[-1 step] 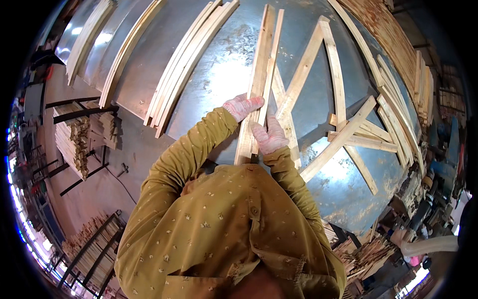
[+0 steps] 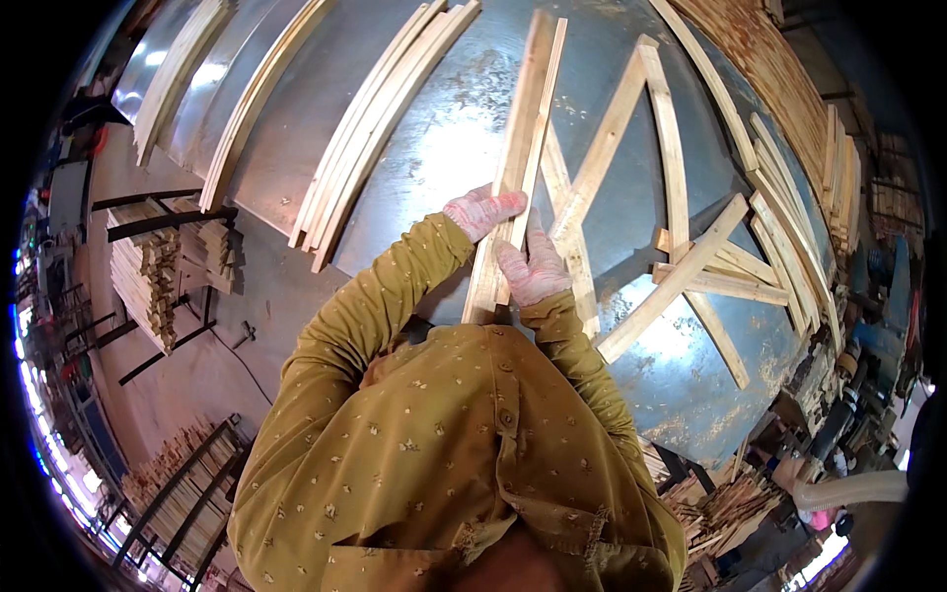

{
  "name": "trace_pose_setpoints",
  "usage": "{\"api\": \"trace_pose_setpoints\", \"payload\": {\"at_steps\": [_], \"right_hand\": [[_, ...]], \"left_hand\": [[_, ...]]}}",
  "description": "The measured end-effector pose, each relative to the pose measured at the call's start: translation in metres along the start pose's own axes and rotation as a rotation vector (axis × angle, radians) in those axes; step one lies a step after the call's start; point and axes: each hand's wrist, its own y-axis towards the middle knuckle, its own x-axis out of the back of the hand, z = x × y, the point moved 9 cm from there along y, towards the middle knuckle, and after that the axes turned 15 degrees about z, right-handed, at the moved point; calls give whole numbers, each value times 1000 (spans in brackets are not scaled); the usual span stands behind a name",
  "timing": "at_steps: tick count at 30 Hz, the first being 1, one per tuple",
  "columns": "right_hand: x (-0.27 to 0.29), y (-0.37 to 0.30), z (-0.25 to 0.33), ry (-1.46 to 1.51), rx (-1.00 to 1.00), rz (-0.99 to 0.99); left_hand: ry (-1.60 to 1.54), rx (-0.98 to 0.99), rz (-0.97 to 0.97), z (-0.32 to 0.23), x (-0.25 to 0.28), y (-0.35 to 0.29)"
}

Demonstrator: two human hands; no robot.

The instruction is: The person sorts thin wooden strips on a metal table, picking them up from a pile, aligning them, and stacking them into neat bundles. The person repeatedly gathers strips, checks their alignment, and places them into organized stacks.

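Note:
Two long pale wooden strips (image 2: 519,128) lie side by side on the metal tabletop, running from my waist away toward the far edge. My left hand (image 2: 483,211), in a pinkish-white knit glove, wraps over them from the left, its fingers closed across the wood. My right hand (image 2: 538,271), gloved alike, grips the narrower right-hand strip (image 2: 546,116) from its right side, a little nearer to me. The undersides of the strips and some of the fingertips are hidden.
Loose wooden strips (image 2: 604,138) lie crossed on the metal table (image 2: 434,148) to the right. More bundles (image 2: 380,128) lie at the left, overhanging its edge. Racks of stacked wood (image 2: 143,271) stand on the floor at left. A pale hose (image 2: 853,488) is at lower right.
The narrower strip has shifted slightly and now shows as one continuous straight edge beside the wider one. My hands have stayed in nearly the same place.

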Motion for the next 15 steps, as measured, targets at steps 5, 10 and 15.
{"api": "trace_pose_setpoints", "payload": {"at_steps": [5,10,15], "right_hand": [[-38,11,53,-458,359,-107],[16,33,28,-462,-44,-511],[58,49,-74,-837,-553,-448]], "left_hand": [[508,-77,-153,-62,40,-30],[972,-54,-416,-205,121,-144],[1903,148,-1003,-255,291,-224]]}}
